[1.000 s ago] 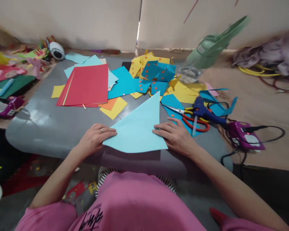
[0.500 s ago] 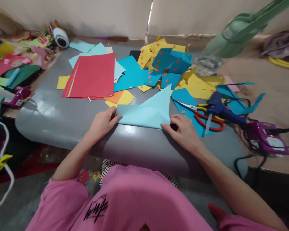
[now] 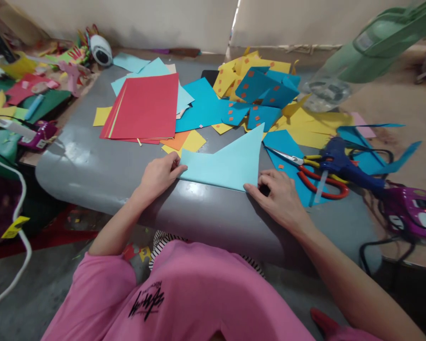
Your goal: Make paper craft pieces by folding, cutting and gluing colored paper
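Observation:
A light blue sheet of paper [image 3: 227, 163], folded along its near edge, lies on the grey table top close to the front. Its right side rises to a pointed corner. At the paper's left end, my left hand [image 3: 161, 174] grips the edge between thumb and bent fingers. My right hand [image 3: 279, 192] pinches the lower right corner, thumb on top and fingers curled. Just right of the paper lie scissors [image 3: 308, 166] with red and yellow handles, on a blue paper piece [image 3: 282, 142].
Red sheets [image 3: 145, 106] are stacked at back left. Behind the folded paper stand blue and yellow paper shapes [image 3: 266, 90] with orange squares. A blue glue gun [image 3: 341, 156], a purple box [image 3: 412, 210] with cords and a green-and-clear bottle [image 3: 369, 52] are on the right.
The paper's right part looks flatter and smoother than before. Both hands keep their hold at its ends. The whole view has shifted slightly, so things appear further right.

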Tool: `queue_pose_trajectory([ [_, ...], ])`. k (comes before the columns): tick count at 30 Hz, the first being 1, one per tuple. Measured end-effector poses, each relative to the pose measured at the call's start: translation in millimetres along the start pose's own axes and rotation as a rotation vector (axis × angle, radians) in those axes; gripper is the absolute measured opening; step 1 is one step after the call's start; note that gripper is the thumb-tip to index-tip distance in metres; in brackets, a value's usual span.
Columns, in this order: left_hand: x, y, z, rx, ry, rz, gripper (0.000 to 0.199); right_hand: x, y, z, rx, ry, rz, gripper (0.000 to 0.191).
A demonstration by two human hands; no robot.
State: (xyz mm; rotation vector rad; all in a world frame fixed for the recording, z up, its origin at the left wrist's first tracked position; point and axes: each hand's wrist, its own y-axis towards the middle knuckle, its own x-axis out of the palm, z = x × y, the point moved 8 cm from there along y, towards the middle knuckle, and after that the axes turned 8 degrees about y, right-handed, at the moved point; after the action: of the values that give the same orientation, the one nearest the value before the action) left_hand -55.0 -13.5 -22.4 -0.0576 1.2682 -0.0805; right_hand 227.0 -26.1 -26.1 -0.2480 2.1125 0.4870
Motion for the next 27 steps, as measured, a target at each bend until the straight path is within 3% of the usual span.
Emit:
queue_pose_trajectory([
  [13, 5.9, -9, 2, -0.017, 0.059, 0.028, 0.014, 2, -2, 2, 0.024, 0.004, -0.008, 0.035],
  [18, 5.2, -13, 2, 0.044, 0.011, 0.099, 0.036, 2, -3, 2, 0.038, 0.029, -0.012, 0.033],
  [22, 6.2, -14, 4, 0.086, 0.035, 0.116, 0.030, 2, -4, 3, 0.054, 0.040, -0.015, 0.031],
  [27, 6.9, -13, 6, 0.051, 0.099, 0.056, 0.024, 3, -5, 3, 0.071, 0.046, -0.027, 0.032],
])
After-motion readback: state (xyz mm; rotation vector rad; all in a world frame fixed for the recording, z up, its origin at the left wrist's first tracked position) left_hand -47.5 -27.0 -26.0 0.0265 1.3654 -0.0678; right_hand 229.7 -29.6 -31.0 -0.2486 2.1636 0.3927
